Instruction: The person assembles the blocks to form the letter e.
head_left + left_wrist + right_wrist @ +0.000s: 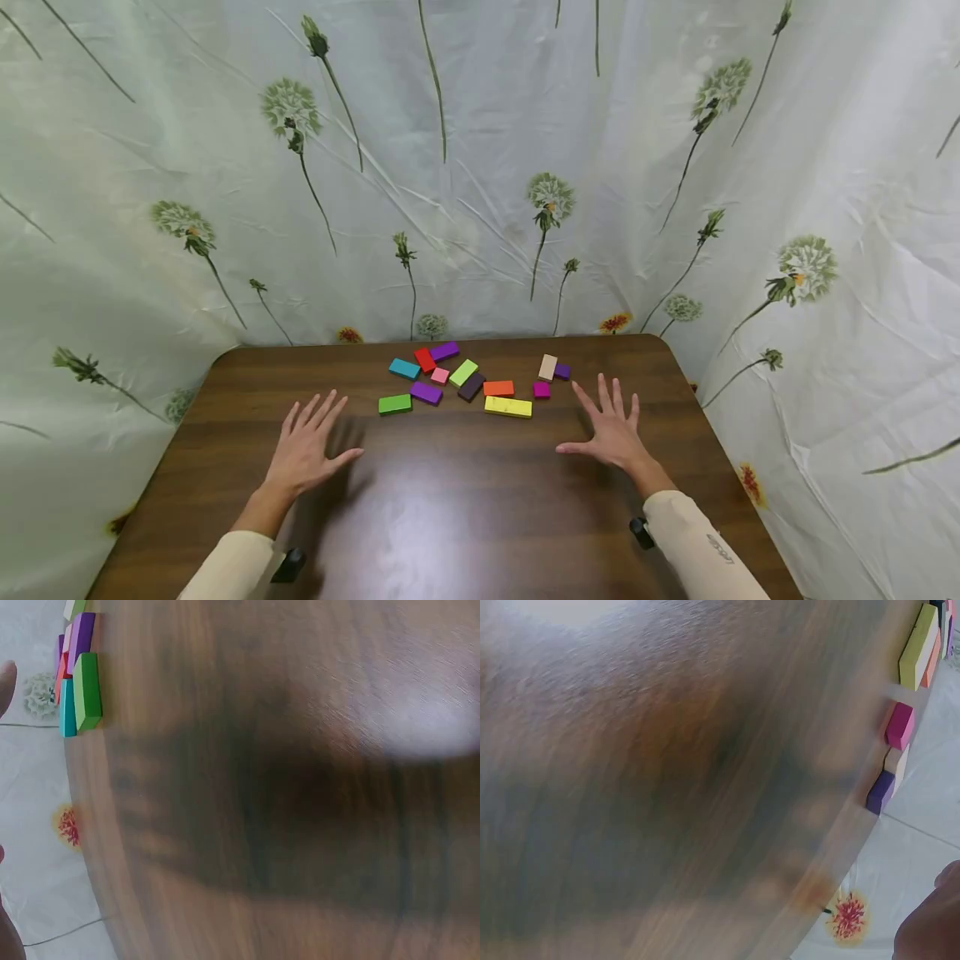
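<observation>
From my end, floral curtain (pixel 480 167) hangs beyond both hands. Brown table (pixel 480 508) spreads beneath them. I've got left hand (pixel 307 450) and right hand (pixel 611 433) well apart above it, fingers spread and straight. Coloured blocks (pixel 463 372) lie farther out than both palms, mostly between the hands. Yellow block (pixel 508 407): between hands, nearer the right. Green block (pixel 395 405): nearest the left hand, inward of its fingertips. Beige block (pixel 547 367), then dark purple block (pixel 562 372), magenta block (pixel 542 390): all near the right index fingertip, inward side.
</observation>
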### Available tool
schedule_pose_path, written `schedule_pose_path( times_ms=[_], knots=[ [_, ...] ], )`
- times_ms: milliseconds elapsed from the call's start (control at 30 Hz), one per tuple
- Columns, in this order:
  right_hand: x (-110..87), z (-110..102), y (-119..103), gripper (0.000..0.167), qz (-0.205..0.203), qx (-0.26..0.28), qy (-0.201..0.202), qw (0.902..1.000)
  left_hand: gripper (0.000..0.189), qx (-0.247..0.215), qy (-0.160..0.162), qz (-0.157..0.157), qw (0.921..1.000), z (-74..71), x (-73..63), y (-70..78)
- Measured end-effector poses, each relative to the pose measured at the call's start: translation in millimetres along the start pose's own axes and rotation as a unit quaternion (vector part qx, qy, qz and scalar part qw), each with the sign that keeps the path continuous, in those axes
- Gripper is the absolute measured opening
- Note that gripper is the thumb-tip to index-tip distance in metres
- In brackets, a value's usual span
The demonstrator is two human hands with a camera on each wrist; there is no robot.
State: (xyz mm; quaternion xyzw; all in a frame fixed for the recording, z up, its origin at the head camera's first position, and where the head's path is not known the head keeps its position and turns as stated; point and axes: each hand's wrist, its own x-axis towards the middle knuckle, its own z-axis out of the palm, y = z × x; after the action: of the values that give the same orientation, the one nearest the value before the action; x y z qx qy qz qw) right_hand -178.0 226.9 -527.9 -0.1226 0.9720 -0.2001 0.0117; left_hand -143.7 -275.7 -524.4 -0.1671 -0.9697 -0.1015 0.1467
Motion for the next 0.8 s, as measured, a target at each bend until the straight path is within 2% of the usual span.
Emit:
schedule_pose_path(
  times_ms=[133, 300, 533, 800],
  knots=[
    [7.8, 5, -5, 0.115, -0.010, 0.000, -0.002, 1.0000, 0.085, -0.023, -0.002, 0.002, 0.9997, 7.4, 7.0, 0.8],
    [20.8, 11, -13, 0.112, -0.018, 0.006, 0.002, 0.9998, 0.079, -0.049, -0.002, -0.003, 0.9988, 17.1, 21.8, 2.7],
    [38.0, 19, -24, 0.105, -0.029, 0.018, -0.008, 0.9994, 0.070, -0.112, -0.030, -0.022, 0.9930, 30.4, 39.9, 9.5],
    [56.2, 31, -35, 0.086, -0.051, 0.047, -0.012, 0.9975, 0.056, -0.140, -0.048, -0.017, 0.9888, 42.1, 58.1, 12.6]
  ],
)
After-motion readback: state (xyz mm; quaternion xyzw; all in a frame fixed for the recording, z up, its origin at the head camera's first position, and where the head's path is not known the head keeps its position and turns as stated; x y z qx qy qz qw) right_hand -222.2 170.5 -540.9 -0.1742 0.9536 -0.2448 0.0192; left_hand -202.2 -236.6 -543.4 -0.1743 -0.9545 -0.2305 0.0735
